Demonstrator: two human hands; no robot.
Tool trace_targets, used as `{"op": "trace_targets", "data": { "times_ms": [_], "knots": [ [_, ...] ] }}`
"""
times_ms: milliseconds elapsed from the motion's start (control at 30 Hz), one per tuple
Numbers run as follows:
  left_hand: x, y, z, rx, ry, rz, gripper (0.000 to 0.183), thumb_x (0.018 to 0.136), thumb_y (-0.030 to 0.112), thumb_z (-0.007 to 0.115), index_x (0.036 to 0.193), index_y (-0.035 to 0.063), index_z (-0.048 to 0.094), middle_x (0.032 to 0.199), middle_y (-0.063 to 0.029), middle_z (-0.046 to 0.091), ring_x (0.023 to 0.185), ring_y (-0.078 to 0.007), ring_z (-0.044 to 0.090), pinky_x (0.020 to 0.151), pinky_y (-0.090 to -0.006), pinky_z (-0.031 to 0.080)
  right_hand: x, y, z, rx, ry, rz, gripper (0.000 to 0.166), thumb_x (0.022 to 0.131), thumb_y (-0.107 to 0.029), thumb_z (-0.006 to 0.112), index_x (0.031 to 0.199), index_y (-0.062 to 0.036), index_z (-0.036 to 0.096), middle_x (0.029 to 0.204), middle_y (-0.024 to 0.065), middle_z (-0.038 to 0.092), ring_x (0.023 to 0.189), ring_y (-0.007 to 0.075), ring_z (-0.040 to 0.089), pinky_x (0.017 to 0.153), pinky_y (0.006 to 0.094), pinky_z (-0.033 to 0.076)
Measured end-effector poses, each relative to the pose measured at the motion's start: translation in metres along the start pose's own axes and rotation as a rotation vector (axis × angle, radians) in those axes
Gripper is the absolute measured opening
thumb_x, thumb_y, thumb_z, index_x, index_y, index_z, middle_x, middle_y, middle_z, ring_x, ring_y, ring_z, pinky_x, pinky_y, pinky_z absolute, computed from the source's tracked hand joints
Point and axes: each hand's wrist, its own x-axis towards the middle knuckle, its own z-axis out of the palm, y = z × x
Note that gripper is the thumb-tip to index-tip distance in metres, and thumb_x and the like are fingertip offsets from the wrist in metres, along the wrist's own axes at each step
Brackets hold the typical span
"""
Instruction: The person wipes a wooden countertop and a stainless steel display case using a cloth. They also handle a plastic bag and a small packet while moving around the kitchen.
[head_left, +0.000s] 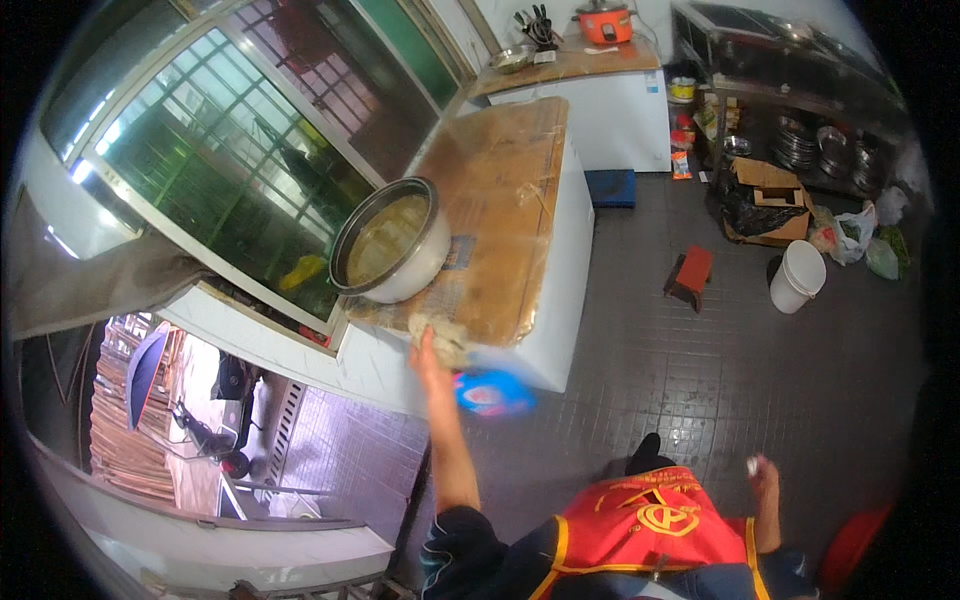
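My left hand (427, 361) is stretched out at the near end of a white chest freezer and touches a pale, crumpled cloth (442, 341) at its edge; whether the fingers are closed on it is blurred. Just below the cloth is a blurred blue and pink packet (495, 391); what holds it up cannot be told. On the freezer's cardboard-covered top (495, 225) stands a large pot (412, 274) of yellowish liquid. Away from the freezer, at the lower right, my right hand (763, 471) is curled around a small white object (752, 466), which is too small to name.
Sliding glass windows (247, 165) run along the left. A small red stool (691, 271) and a white bucket (798, 277) stand on the tiled floor. Beyond them are a cardboard box (765, 180), plastic bags and a metal rack with stacked dishes. An orange cooker (604, 28) sits at the back.
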Motion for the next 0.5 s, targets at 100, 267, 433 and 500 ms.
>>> {"op": "trace_targets", "data": {
  "times_ms": [100,267,433,500],
  "knots": [
    [0.067,-0.015,0.041,0.434,0.049,0.203,0.058,0.086,0.035,0.066,0.129,-0.0015,0.051,0.129,-0.0197,0.053,0.119,-0.0308,0.049,0.098,-0.0465,0.042,0.097,-0.064,0.172,-0.163,-0.221,0.062,0.012,0.088,-0.012,0.060,0.078,-0.0053,0.061,0.067,0.0037,0.056,0.058,0.0168,0.055,0.051,0.0304,0.042],
    [0.163,-0.104,0.065,1.431,0.061,0.696,0.060,0.083,0.034,0.066,0.126,-0.0063,0.052,0.126,-0.0244,0.055,0.117,-0.0377,0.049,0.102,-0.0486,0.037,0.186,-0.103,0.429,-0.365,-0.559,-0.015,0.018,0.088,-0.007,0.056,0.105,-0.0032,0.056,0.074,0.0027,0.059,0.061,0.0151,0.056,0.054,0.0301,0.043],
    [0.143,-0.183,0.142,1.936,0.023,0.692,0.051,0.082,0.028,0.061,0.125,0.0010,0.055,0.129,-0.0190,0.053,0.119,-0.0363,0.047,0.103,-0.0465,0.034,0.181,-0.100,0.568,-0.819,-0.699,-0.048,0.023,0.092,-0.023,0.061,0.107,-0.0061,0.061,0.086,0.0048,0.067,0.074,0.0130,0.062,0.061,0.0279,0.048],
    [0.129,-0.196,0.225,1.843,-0.448,0.246,0.043,0.083,0.020,0.061,0.122,0.0020,0.057,0.125,-0.0178,0.056,0.118,-0.0356,0.048,0.101,-0.0460,0.037,0.242,-0.069,0.529,-0.857,-0.639,-0.001,0.023,0.090,-0.026,0.064,0.103,-0.0072,0.063,0.085,0.0045,0.067,0.072,0.0128,0.062,0.059,0.0275,0.048]
  ]
}}
